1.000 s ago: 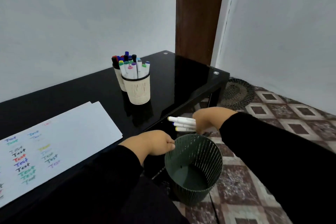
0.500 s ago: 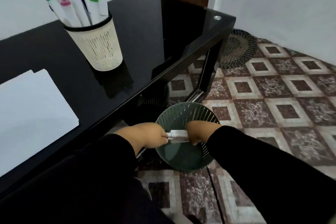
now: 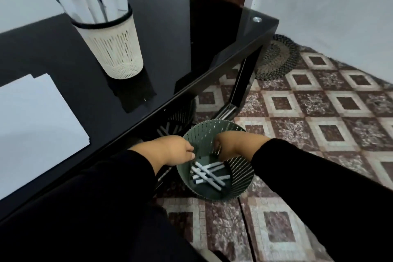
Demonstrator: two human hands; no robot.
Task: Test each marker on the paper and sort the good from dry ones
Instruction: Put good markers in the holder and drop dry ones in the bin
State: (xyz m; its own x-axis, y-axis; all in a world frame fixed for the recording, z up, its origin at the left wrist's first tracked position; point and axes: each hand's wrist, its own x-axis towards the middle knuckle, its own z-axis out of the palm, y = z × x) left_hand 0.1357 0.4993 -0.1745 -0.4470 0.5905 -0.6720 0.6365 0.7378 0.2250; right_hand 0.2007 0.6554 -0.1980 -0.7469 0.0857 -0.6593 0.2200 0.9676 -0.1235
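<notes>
Right hand (image 3: 230, 144) fingers hidden (curled under) above bin (image 3: 238, 178).

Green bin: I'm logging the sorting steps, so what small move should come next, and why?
Probably lift both hands out. White markers already lie loose at the bottom of the green bin; the right hand and left hand sit at its rim, apparently holding no marker.
</notes>
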